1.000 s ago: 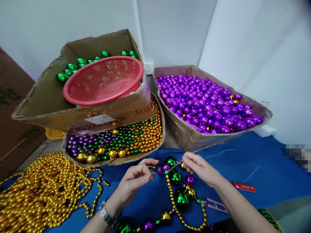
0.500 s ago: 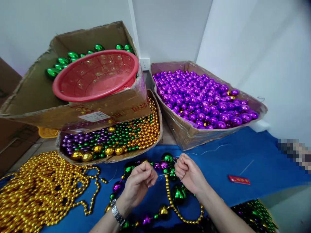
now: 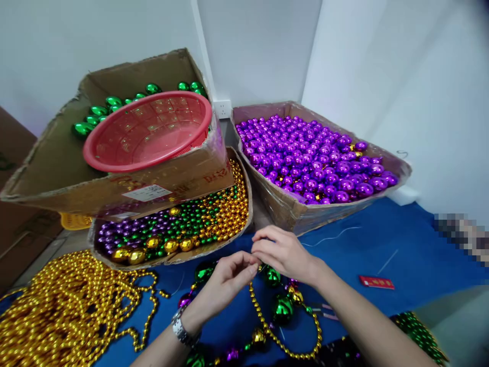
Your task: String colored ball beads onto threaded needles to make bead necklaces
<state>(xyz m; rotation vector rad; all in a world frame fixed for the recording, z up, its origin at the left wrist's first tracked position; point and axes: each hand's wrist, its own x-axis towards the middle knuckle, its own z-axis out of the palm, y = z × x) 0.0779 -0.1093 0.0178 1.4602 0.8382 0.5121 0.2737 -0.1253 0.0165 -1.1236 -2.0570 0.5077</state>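
Observation:
My left hand, with a watch at its wrist, is closed, thumb and fingers pinched on the thin string of a bead necklace. My right hand meets it from the other side, its bent fingers closed at the same spot. The string itself is mostly hidden by the fingers. Under and around both hands lies the necklace, with large green balls, a purple ball, a gold ball and a loop of small gold beads.
Gold bead strands are heaped on the blue cloth at left. Behind stand a box of purple balls, a box of mixed beads, and above it a carton with a red basket. A red packet lies right.
The hands were apart with string stretched between them. Now they have come together, fingertips meeting, and the right hand has moved left over the necklace. The view has tilted slightly.

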